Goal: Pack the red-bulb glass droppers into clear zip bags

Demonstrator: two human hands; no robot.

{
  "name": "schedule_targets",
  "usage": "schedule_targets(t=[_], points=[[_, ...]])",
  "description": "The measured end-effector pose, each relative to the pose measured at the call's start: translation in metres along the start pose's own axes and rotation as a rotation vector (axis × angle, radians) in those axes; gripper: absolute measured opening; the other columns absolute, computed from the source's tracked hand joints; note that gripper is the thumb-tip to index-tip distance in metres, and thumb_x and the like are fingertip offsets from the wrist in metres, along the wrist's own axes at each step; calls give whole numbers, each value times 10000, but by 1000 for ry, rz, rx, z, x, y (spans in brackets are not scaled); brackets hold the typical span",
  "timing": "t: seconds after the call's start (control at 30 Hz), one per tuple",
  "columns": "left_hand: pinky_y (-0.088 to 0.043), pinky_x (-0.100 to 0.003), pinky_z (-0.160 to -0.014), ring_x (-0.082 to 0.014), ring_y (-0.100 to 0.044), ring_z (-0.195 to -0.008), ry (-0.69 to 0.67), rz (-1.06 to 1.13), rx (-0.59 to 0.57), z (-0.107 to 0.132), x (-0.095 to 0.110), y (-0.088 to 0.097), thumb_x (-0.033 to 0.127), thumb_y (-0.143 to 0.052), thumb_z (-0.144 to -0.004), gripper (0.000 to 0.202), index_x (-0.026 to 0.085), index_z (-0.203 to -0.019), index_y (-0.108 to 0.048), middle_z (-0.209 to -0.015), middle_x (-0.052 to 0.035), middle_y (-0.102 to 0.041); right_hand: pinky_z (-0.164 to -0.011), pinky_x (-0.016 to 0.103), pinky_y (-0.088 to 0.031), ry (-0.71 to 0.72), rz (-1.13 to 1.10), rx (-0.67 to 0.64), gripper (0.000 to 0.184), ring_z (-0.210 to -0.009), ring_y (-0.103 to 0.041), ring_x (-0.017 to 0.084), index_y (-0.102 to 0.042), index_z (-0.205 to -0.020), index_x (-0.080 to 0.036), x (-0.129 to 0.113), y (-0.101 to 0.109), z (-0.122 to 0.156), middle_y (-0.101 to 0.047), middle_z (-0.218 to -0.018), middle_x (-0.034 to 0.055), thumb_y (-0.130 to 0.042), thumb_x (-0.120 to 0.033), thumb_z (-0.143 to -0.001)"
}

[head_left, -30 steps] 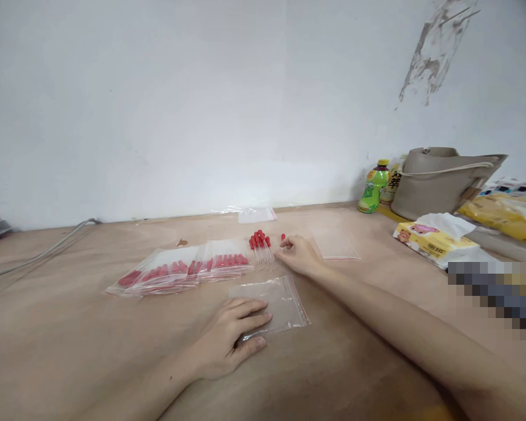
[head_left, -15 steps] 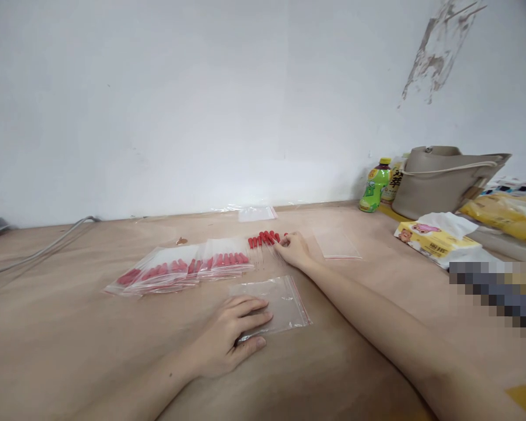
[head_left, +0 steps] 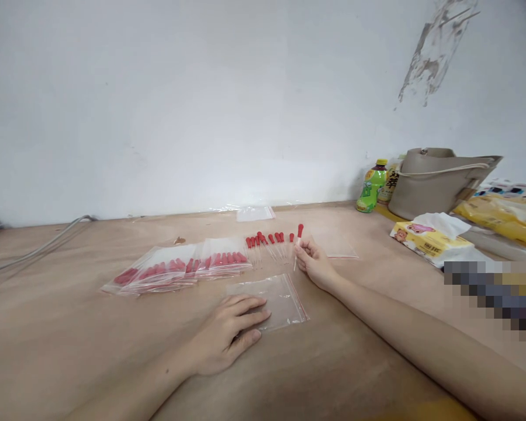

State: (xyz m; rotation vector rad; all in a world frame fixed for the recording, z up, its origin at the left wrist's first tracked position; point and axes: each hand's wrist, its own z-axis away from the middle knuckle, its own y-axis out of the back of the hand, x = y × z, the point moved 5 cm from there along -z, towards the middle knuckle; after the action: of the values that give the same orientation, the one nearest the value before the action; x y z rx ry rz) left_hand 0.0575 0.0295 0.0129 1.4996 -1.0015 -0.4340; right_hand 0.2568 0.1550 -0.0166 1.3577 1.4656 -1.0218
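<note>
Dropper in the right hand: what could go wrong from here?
1. The right hand pinches one dropper upright by its thin tube; it could slip or snap.
2. The loose droppers lie right beside that hand and could roll if brushed.
3. The left hand presses the empty bag flat, mouth seemingly shut.

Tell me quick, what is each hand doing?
Left hand: open, lying flat on the empty clear bag.
Right hand: closed on one red-topped dropper, lifted beside the loose droppers.
</note>
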Motion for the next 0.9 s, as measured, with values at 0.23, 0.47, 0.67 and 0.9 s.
schedule_targets(t=[0.23, 0.47, 0.67, 0.9], points=[[-333, -452, -971, -248, -368, -1219, 18, -29, -61, -2, 1, -1, 292, -439, -895, 399, 298, -1292, -410, -1357, -31, -394, -401, 183, -365, -137, -175, -36, 657, -440, -497, 76, -222, -1137, -254, -11, 14, 42, -537, -626, -92, -652, -270, -641], [-318, -450, -984, -242, -352, -1228, 20, -29, -65, 0, -2, -4, 306, -440, -896, 406, 301, -1300, -396, -1365, -29, -381, -519, 238, -450, -245, -233, -141, 427, -557, -593, 117, -347, -992, -226, -14, 8, 43, -630, -683, -11, -621, -370, -697], [-316, -440, -986, -242, -352, -1227, 31, -16, -71, -1, -4, -4, 328, -436, -899, 401, 307, -1298, -399, -1367, -22, -376, -529, 217, -425, -319, -227, -177, 305, -545, -558, 87, -538, -783, -151, -8, 11, 43, -604, -624, 8, -631, -426, -690], [-297, -449, -998, -240, -338, -1238, 37, -14, -76, 0, -5, -4, 346, -422, -905, 400, 318, -1302, -388, -1375, -10, -366, -481, 208, -384, -246, -302, 107, 432, -499, -515, 79, -471, -907, -212, -10, 35, 38, -527, -573, -73, -716, -351, -579]])
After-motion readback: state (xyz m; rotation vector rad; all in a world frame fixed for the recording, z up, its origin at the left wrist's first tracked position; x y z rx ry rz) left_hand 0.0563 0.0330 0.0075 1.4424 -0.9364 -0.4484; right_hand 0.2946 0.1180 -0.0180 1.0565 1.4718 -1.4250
